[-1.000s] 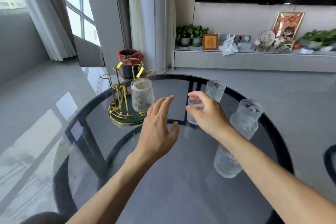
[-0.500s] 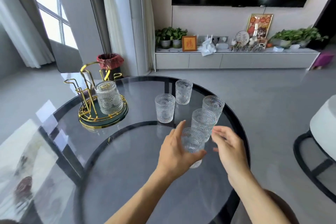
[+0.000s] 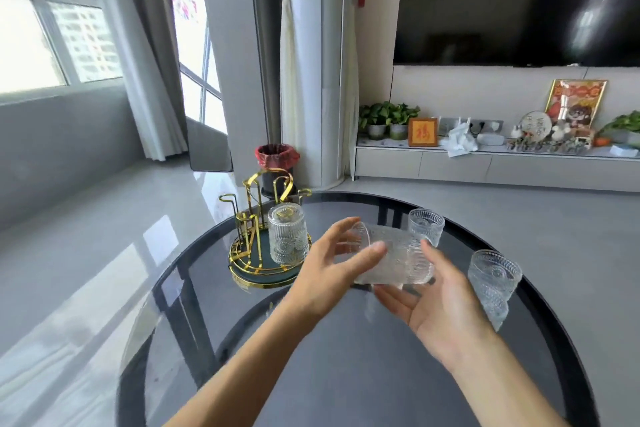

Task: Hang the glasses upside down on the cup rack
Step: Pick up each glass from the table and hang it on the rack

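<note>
The left hand (image 3: 329,274) grips a glass (image 3: 391,258) that lies on its side above the table (image 3: 346,374), thumb (image 3: 372,251) across the near wall and fingers curled round the end that points left. The right hand (image 3: 440,302) is open, palm up, cupped under the other end of that glass, its fingers (image 3: 398,300) spread beneath the glass and its thumb raised behind. Whether the palm touches the glass cannot be told.

Four glasses show. One is the held glass. One hangs mouth down on the rack (image 3: 258,236), just left of the left hand: the hung glass (image 3: 288,234). Two stand upright on the table: the far glass (image 3: 426,226) just beyond the right hand's thumb, and the right glass (image 3: 493,282) just to the right of the right hand. Below the right glass the tabletop shows what may be its reflection or a further glass; it cannot be told which.

All the glasses are clear pressed tumblers, with vertical ribs on the upper wall and embossed round patterns lower down.

There is one rack, of gold-coloured bent wire: several upright pegs with hooked tops and a looped handle rise from a round dark green tray with a gold rim. It stands on the table left of both hands.

The table is round, of smoky dark glass, with a black frame showing through it.
</note>
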